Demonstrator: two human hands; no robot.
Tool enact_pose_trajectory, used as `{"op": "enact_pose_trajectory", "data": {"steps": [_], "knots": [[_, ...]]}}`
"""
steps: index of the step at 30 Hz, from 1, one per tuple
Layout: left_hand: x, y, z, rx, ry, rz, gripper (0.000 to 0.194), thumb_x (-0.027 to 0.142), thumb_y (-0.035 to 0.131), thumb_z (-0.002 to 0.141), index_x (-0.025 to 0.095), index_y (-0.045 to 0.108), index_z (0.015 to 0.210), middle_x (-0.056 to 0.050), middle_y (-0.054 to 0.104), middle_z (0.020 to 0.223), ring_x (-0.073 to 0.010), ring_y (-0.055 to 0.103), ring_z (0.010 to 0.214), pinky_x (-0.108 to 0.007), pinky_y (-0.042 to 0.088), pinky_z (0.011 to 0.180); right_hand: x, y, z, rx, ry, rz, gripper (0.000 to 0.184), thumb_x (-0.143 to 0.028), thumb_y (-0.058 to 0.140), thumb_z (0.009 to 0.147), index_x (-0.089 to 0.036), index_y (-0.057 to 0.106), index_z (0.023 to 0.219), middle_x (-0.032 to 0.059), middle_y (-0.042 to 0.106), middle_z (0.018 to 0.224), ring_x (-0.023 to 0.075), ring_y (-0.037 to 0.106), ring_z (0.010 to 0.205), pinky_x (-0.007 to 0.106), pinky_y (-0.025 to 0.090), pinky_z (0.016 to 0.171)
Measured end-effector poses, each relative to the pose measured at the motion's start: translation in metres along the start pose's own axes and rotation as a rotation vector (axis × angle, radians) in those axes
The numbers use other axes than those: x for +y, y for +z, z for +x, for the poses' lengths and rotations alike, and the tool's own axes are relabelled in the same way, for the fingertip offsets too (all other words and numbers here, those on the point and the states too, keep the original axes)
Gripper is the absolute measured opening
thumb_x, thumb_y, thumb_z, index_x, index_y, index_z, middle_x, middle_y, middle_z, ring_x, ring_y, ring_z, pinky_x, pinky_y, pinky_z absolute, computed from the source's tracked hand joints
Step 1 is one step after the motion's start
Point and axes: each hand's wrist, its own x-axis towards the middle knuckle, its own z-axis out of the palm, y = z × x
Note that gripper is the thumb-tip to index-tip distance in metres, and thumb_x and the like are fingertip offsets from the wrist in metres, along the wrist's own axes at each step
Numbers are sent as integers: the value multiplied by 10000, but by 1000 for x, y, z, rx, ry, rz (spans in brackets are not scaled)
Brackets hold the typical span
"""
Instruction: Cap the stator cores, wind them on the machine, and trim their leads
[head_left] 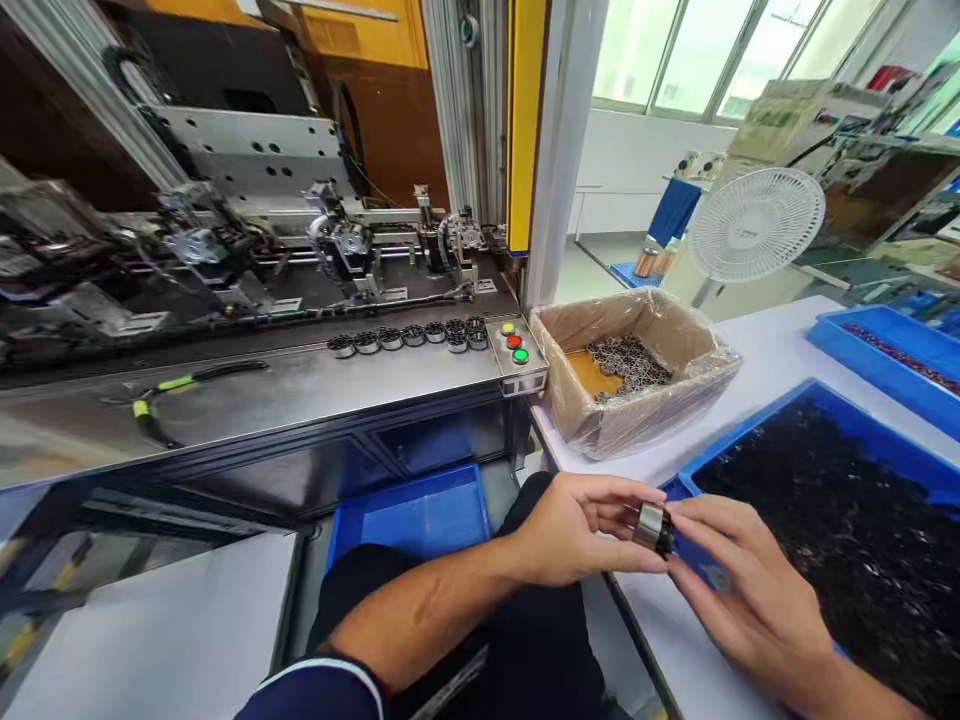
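Between my two hands is a small metal ring with a black insert [651, 527], held over the white table's near edge. My left hand [581, 530] is closed on its silver side with thumb and fingers. The fingertips of my right hand [750, 575] pinch the black side. Just beyond my right hand lies a blue tray [697, 470] full of small black parts [832, 530]. A plastic-lined cardboard box [637, 420] with many similar metal rings [630, 362] stands farther ahead.
A row of black-and-silver rings [412, 335] lines the machine's steel ledge [315, 400], beside a button box [517, 358]. Overhead is a yellow post [525, 130]. A white fan [757, 225], another blue tray [892, 345] and an under-bench blue bin [416, 510] are also around.
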Motion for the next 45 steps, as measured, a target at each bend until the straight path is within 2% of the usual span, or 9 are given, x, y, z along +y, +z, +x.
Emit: {"op": "enact_pose_trajectory", "data": {"steps": [4,8,11,16,22,27,32,40,45], "knots": [[-2,0,1,0,9,-23,589,203,945,515,131,721,1055,-37,742,890,-122,697,791,-316,552,876,-2,0,-1,11,5,9,426,20,594,872,-102,521,1274,115,594,1134,179,567,1107,307,479,965],[-3,-2,2,4,31,-21,569,189,940,526,136,725,1051,-35,745,888,-114,704,803,-296,557,881,1,-1,2,-27,-29,-29,349,-25,620,883,-80,565,1223,131,598,1119,204,576,1086,335,497,931],[-3,-3,1,8,21,-10,582,212,942,528,134,725,1062,-48,751,906,-140,719,840,-331,561,919,3,-1,2,-35,-39,-40,352,-73,655,882,-66,570,1223,146,598,1123,221,579,1082,359,507,921],[-6,-5,0,19,0,12,612,258,943,535,127,719,1089,-75,764,943,-199,736,913,-414,545,994,5,-1,-2,-57,-74,-44,438,14,655,841,-80,577,1262,146,594,1154,231,588,1100,369,526,895],[-7,-6,0,13,4,-22,570,186,928,552,134,724,1083,-54,768,913,-167,739,864,-378,563,963,9,0,-5,-72,-64,-37,527,20,666,830,-86,547,1333,147,596,1153,238,589,1081,380,533,871],[-7,-7,0,13,-9,-22,570,177,928,550,136,728,1082,-56,775,919,-164,743,871,-361,569,955,8,-1,-1,-75,-72,-50,532,-13,675,835,-92,541,1345,142,598,1128,250,600,1044,387,544,838],[-7,-9,-1,19,-43,-3,607,228,938,543,136,729,1106,-78,780,952,-192,750,886,-384,572,960,9,-3,2,-78,-116,-119,455,-53,679,844,-62,568,1286,156,612,1082,260,609,1004,389,546,793],[-5,-9,-1,31,-99,-7,621,224,949,516,150,745,1098,-66,777,946,-171,743,867,-319,583,897,10,-1,-5,-96,-190,-236,376,-79,677,860,-32,585,1221,173,636,1059,260,598,1027,400,533,823],[-5,-10,-2,29,-109,-18,606,198,945,521,145,749,1091,-72,771,966,-172,733,878,-327,568,914,8,1,-5,-76,-145,-187,375,-74,647,877,-42,582,1246,175,635,1083,241,607,1022,366,550,794]]}}
